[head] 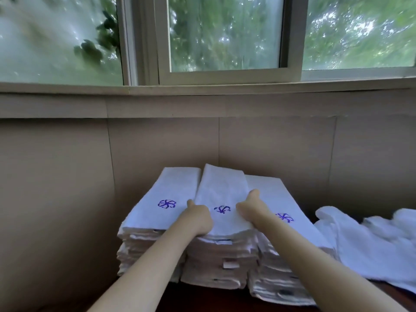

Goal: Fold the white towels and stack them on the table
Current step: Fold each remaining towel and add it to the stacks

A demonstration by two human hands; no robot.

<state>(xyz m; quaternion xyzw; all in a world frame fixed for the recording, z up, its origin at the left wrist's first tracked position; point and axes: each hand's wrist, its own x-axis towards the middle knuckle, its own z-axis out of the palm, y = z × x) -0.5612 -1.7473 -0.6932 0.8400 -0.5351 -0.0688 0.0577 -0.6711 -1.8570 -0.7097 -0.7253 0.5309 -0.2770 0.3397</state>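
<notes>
Three towel stacks (146, 246) stand on the surface (202, 299); the left hand (199, 218) and right hand (247, 208) grip the top towel (221, 190) of the middle stack. The placing seems almost done; next they should let go and fetch a loose towel (360, 244) at the right.

Sliding window (225, 37) above beige panelled wall (276, 143)

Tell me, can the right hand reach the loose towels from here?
Probably yes, once freed: the right hand grips the top towel of the middle stack; the loose towels lie to its right, past the right stack, uncovered.
</notes>
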